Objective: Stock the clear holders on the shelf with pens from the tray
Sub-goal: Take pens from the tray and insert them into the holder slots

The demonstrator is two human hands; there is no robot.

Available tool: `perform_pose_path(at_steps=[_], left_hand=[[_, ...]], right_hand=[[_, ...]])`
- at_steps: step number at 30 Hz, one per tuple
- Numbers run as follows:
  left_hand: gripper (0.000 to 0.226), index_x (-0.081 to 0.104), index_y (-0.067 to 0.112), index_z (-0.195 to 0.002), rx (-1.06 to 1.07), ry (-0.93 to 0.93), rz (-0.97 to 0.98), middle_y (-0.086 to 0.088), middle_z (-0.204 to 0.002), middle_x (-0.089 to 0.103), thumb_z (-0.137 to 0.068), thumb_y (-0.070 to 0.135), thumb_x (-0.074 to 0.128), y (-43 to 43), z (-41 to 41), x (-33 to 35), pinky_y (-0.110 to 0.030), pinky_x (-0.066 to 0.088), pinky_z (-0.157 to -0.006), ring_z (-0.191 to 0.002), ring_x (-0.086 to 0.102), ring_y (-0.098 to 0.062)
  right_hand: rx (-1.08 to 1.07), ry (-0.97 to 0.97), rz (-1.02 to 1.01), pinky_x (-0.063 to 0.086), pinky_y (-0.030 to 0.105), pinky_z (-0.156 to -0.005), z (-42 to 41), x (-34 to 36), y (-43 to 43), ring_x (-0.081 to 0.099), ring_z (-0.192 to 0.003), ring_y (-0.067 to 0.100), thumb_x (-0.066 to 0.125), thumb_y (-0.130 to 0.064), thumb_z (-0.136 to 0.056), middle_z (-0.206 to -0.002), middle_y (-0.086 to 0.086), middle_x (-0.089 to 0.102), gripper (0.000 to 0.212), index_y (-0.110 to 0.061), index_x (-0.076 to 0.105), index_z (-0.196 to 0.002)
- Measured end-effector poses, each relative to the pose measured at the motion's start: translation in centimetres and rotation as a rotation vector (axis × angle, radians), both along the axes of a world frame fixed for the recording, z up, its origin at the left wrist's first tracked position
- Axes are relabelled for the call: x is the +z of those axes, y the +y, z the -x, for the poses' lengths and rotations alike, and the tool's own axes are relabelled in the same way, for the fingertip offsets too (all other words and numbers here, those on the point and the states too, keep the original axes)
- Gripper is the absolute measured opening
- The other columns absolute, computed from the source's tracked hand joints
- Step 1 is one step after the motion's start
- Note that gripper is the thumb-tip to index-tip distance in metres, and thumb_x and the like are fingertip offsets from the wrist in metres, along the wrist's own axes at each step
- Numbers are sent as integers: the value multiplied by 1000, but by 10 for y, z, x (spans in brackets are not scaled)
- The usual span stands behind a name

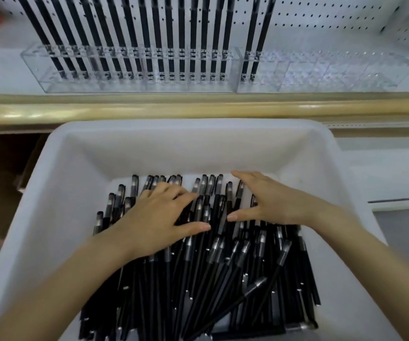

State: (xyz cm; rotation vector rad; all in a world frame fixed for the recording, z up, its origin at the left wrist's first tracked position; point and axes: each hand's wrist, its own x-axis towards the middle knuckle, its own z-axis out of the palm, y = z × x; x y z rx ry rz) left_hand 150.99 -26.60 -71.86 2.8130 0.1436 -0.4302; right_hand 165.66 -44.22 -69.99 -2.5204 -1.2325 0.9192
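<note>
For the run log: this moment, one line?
left hand: on pens in tray | right hand: on pens | right holder: mostly empty

The tray point(58, 183) is smooth white plastic with a dull sheen, and the pens point(198, 279) in it are matt black with clear glossy caps. On the shelf, the holders point(321, 75) are transparent glossy plastic, behind a glossy tan edge rail point(198, 110).

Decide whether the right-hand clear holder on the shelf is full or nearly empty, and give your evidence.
Nearly empty. Only two pens stand at the left end of the right-hand holder; its other slots hold none.
</note>
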Motion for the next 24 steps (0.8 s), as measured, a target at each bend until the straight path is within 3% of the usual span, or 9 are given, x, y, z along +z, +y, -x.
perform_pose_path(at_steps=[4, 10, 18, 21, 24], left_hand=[[85, 27, 38, -145, 21, 19, 73, 18, -141, 34, -70, 77, 23, 0, 0, 3, -30, 20, -109, -132, 22, -3], [78, 42, 43, -133, 72, 18, 214, 24, -117, 43, -65, 79, 31, 5, 1, 2, -26, 27, -103, -118, 31, 1], [53, 53, 43, -120, 91, -37, 284, 24, -107, 52, -73, 68, 51, 6, 1, -2, -28, 36, -101, -108, 43, 3], [51, 56, 44, -112, 121, -67, 316, 24, -101, 56, -68, 68, 55, 8, 0, -5, -20, 38, -94, -104, 49, 5], [33, 61, 41, -102, 186, -125, 383, 22, -92, 62, -73, 52, 71, 8, -1, -7, -4, 37, -80, -95, 55, 8]], right_hand=[[35, 6, 21, 27, 34, -113, -4, 1, 1, 26, -139, 18, 65, -58, -77, -154, -1, 25, 95, -25, 15, -151], [29, 137, 10, 44, 25, -96, 3, 2, 1, 51, -114, 10, 69, -53, -76, -124, -8, 51, 82, -31, 29, -144], [45, 227, 19, 49, 22, -88, 6, 8, 1, 57, -102, 7, 74, -42, -77, -107, -10, 57, 62, -29, 40, -127], [48, 282, 39, 51, 23, -86, 9, 10, 1, 60, -97, 6, 78, -37, -75, -104, -9, 59, 51, -28, 47, -116], [83, 289, 66, 50, 26, -89, 12, 11, 0, 60, -100, 7, 79, -34, -75, -106, -7, 60, 45, -26, 51, -110]])
